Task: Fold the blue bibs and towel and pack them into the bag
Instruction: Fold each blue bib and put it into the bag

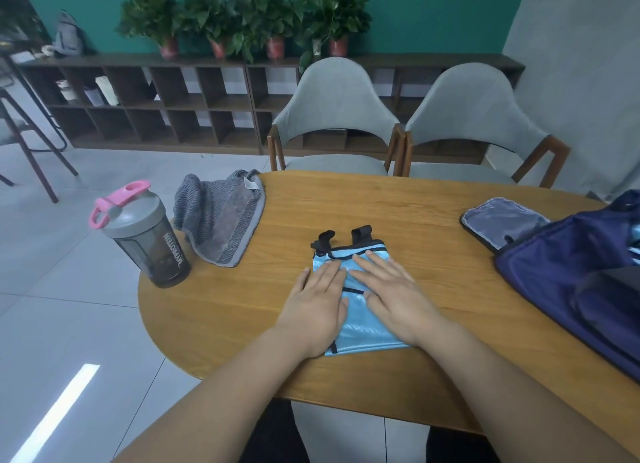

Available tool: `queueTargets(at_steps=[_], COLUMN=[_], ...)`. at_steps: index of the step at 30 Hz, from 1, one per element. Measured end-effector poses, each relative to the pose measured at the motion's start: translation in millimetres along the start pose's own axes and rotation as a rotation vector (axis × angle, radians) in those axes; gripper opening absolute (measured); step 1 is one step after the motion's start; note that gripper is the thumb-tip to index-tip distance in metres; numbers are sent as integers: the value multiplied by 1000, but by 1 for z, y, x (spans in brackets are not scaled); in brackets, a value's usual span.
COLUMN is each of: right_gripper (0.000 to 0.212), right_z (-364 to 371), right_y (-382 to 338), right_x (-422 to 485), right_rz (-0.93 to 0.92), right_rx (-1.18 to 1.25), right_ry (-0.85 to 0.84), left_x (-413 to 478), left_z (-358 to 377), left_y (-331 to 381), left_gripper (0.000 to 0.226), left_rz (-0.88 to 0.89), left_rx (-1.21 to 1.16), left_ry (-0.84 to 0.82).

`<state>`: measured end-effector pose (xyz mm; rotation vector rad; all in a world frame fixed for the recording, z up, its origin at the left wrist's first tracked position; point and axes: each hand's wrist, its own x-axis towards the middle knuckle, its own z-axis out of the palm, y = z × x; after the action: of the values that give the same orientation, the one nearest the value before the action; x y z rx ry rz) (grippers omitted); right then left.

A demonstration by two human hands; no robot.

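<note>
A folded light-blue mesh bib point(360, 327) with black trim and black straps lies near the middle of the wooden table point(415, 213). My left hand point(320, 301) presses flat on its left side, fingers straight. My right hand point(391, 293) lies flat on its right side, fingers spread toward the far edge. A grey towel point(220, 217) sits crumpled at the table's far left, partly over the edge. The navy bag point(571, 282) stands open at the right, its lid flap point(502, 220) folded back.
A grey shaker bottle point(145, 234) with a pink lid stands at the table's left edge beside the towel. Two grey chairs point(336, 116) face the far side of the table. Behind them runs a low shelf with potted plants.
</note>
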<state>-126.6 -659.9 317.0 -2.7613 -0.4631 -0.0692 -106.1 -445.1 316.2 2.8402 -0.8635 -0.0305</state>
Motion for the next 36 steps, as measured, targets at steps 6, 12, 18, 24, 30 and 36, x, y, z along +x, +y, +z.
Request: queueTargets(at_steps=[6, 12, 18, 24, 30, 36], right_gripper=[64, 59, 35, 42, 39, 14], right_z=[-7, -13, -13, -11, -16, -12], right_y=[21, 21, 18, 18, 17, 21], right_x=[-33, -64, -67, -71, -73, -74], right_rz=[-24, -132, -141, -132, -113, -120], right_rx=[-19, 27, 41, 21, 13, 47], right_ry=[14, 219, 258, 301, 285, 344], left_x=[0, -20, -29, -26, -28, -31], left_z=[-3, -2, -7, 3, 3, 0], left_y=[-15, -21, -13, -18, -19, -17], left_gripper=[71, 43, 52, 22, 22, 33], left_rz=[84, 299, 511, 490, 354, 323], left_rx=[10, -238, -202, -244, -302, -289], left_ry=[-68, 386, 356, 331, 352, 335])
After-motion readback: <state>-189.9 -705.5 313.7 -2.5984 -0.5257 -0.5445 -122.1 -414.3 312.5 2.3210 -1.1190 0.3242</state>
